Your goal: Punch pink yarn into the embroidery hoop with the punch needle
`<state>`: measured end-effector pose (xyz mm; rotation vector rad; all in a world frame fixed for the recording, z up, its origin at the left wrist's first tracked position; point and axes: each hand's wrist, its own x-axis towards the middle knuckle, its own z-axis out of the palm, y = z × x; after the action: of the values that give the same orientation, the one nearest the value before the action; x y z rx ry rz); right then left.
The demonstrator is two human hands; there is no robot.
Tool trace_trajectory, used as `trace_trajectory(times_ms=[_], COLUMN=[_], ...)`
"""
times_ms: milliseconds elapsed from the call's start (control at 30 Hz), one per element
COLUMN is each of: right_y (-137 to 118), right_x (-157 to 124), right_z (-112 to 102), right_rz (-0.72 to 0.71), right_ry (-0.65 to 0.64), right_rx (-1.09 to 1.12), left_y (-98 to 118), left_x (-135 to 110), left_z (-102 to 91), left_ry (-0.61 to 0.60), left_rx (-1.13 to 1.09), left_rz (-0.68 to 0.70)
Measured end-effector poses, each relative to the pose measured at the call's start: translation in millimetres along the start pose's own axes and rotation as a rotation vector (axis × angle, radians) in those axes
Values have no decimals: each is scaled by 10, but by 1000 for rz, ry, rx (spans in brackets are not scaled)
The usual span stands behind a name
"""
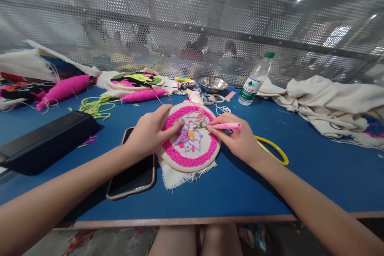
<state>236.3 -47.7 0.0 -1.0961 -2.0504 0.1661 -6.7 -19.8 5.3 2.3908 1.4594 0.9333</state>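
Your left hand (148,134) clamps its fingers on the left rim of the round wooden hoop (195,144) of cream cloth, propped on the blue worktop (240,192), while your right hand (238,141) pinches the pink plastic punch needle (225,126) above the stitches: a slipping tip may jab the nearby left fingers.

The left hand (150,134) covers the hoop (192,148) rim at nine o'clock and one corner of the phone (133,176). The right hand (237,140) hides one end of the yellow ring (274,150) at the hoop's three o'clock, and the tip of the pink tool (225,126) it grips is too small to make out. At one o'clock, the label on the bottle (255,80) is too small to read. At nine o'clock, the black case (45,140) runs off the edge. Figures (231,48) behind the mesh (120,16) are blurred.
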Motion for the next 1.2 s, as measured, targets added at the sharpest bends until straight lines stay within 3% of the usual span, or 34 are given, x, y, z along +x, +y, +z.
trace_trajectory(times_ms=[133, 333, 667, 1200], right_y=[-23, -24, -49, -36], right_x=[3, 8, -20, -67], right_z=[3, -36, -105, -139], right_rz=[-10, 117, -126, -161], right_ry=[34, 101, 158, 81], right_rx=[15, 240, -51, 11], left_y=[-5, -19, -14, -16], left_x=[-6, 6, -18, -14], left_z=[-2, -7, -14, -10], left_ry=[-55, -75, -72, -57], left_rx=[52, 99, 48, 48], left_rz=[-46, -86, -72, -76])
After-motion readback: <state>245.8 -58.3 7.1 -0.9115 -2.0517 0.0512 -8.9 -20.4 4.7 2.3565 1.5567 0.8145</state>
